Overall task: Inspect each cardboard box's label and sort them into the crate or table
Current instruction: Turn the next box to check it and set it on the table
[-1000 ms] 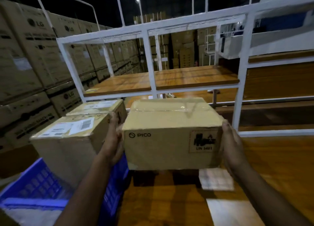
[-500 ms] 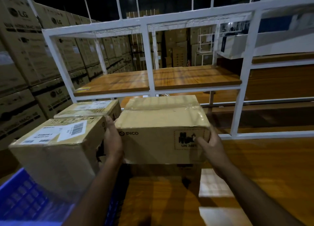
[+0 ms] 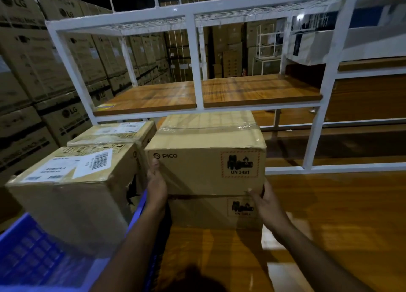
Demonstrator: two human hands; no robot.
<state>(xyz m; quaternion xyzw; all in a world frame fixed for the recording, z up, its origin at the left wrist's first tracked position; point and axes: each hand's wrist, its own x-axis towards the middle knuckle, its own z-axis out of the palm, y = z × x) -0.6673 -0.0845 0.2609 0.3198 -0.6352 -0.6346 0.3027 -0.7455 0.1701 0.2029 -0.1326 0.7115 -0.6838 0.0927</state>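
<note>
A brown cardboard box marked PICO (image 3: 197,171), with a UN 3481 label on its front, sits on top of a similar box (image 3: 204,212) on the wooden table (image 3: 329,214). My left hand (image 3: 156,188) grips the top box at its left front edge, thumb just below the logo. My right hand (image 3: 267,201) holds its lower right corner, fingers at the seam between the two boxes. To the left stands a blue crate (image 3: 28,254) holding a box with a white barcode label (image 3: 72,195) and another box behind it (image 3: 114,133).
A white metal rack (image 3: 195,61) with a wooden shelf (image 3: 259,91) rises right behind the stacked boxes. Tall stacks of LG cartons (image 3: 33,72) line the left side. The table runs on to the right and towards me.
The PICO box has come down from mid-air onto the box below. My right hand slid from its right side to the lower right corner, and my left hand shifted onto the front left edge.
</note>
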